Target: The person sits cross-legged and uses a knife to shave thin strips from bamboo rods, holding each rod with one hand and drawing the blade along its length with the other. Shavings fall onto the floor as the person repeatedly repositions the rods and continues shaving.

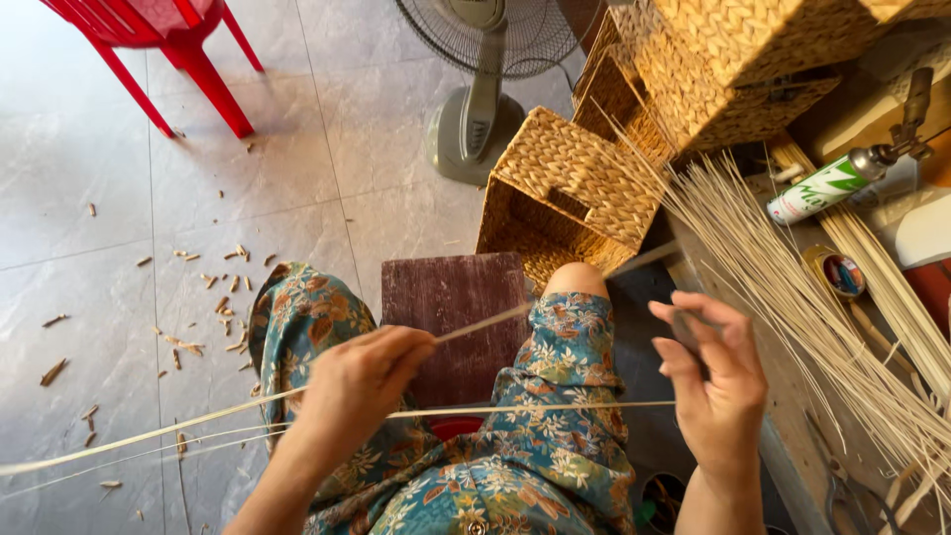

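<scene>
Mid-strip across the lap at lower centre: the left hand (pixel 362 381) pinches a long cane strip (pixel 149 431), the right hand (pixel 708 386) clenches a dark tool (pixel 686 332), shavings (pixel 203 317) litter the floor, uncut canes (pixel 792 287) wait right.

The grey tiled floor (pixel 119 218) carries scattered wood chips (pixel 213 287) just beside the red plastic chair (pixel 168 40), the fan base (pixel 474 134) further off.

Two hands (pixel 362 381) (pixel 715 381) — thin cane strips (pixel 555 407) between
</scene>
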`<action>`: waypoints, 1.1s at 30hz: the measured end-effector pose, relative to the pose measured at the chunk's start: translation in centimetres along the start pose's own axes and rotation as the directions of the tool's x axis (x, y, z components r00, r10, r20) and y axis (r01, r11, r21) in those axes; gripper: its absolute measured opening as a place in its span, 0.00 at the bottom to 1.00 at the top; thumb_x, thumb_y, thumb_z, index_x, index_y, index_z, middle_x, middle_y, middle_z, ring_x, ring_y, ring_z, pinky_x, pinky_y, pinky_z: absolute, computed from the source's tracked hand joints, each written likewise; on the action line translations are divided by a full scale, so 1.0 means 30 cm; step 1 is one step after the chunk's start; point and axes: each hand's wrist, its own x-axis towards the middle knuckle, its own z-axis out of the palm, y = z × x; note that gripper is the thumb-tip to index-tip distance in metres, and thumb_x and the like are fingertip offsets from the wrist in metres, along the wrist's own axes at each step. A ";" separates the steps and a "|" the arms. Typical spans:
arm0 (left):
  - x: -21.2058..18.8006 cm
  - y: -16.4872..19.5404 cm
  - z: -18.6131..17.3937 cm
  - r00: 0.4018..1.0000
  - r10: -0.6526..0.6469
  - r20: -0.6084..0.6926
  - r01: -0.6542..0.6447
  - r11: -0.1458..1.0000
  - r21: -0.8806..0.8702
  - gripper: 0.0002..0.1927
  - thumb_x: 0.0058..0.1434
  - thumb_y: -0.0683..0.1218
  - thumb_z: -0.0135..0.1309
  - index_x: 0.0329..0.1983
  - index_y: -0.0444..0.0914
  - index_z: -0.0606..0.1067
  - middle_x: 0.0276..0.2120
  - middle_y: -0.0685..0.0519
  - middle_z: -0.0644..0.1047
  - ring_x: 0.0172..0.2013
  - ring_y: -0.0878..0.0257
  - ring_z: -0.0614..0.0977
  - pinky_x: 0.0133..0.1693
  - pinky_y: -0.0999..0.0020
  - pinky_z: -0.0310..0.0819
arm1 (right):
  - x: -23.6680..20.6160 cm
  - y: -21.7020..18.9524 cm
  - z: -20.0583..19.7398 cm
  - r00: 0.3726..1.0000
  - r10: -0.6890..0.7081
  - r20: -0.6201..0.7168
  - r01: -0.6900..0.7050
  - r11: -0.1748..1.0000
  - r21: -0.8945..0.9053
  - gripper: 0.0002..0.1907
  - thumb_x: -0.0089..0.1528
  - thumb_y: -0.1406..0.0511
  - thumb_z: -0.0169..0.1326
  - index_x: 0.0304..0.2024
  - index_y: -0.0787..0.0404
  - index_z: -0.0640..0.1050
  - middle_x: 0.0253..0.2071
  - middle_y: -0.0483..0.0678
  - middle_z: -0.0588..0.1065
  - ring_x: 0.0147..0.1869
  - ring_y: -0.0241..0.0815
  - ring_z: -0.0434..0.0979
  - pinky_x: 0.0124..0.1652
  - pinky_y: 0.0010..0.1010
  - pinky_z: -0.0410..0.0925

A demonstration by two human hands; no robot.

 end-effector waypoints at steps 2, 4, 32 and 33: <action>-0.008 -0.028 -0.045 0.990 -0.061 -0.124 0.070 0.995 0.076 0.07 0.63 0.46 0.57 0.40 0.41 0.82 0.35 0.53 0.83 0.32 0.59 0.85 0.33 0.65 0.78 | -0.041 0.032 -0.007 0.991 0.136 0.014 -0.135 0.946 0.293 0.13 0.70 0.65 0.53 0.53 0.68 0.78 0.51 0.50 0.77 0.32 0.30 0.71 0.29 0.20 0.64; -0.024 -0.032 -0.076 0.966 -0.130 -0.226 0.150 0.986 0.077 0.07 0.63 0.46 0.58 0.41 0.41 0.82 0.34 0.54 0.83 0.29 0.63 0.84 0.30 0.68 0.77 | -0.084 0.078 0.013 0.956 0.236 0.172 -0.290 0.694 0.659 0.16 0.71 0.61 0.52 0.51 0.69 0.78 0.44 0.52 0.79 0.28 0.30 0.68 0.26 0.19 0.61; -0.142 0.029 0.106 0.940 -0.289 0.180 0.326 0.918 -0.228 0.09 0.62 0.45 0.57 0.44 0.40 0.82 0.29 0.50 0.84 0.29 0.61 0.87 0.31 0.68 0.79 | -0.164 0.103 0.222 0.759 0.265 0.595 -0.621 0.568 0.540 0.21 0.72 0.66 0.50 0.67 0.62 0.67 0.30 0.50 0.77 0.24 0.33 0.70 0.26 0.23 0.67; -0.144 0.015 0.091 0.888 -0.395 0.236 0.442 0.874 -0.201 0.10 0.62 0.45 0.57 0.44 0.40 0.82 0.26 0.52 0.84 0.27 0.64 0.87 0.30 0.69 0.79 | -0.149 0.114 0.217 0.771 0.273 0.575 -0.614 0.558 0.559 0.22 0.71 0.66 0.50 0.67 0.61 0.67 0.30 0.50 0.76 0.25 0.33 0.70 0.27 0.22 0.66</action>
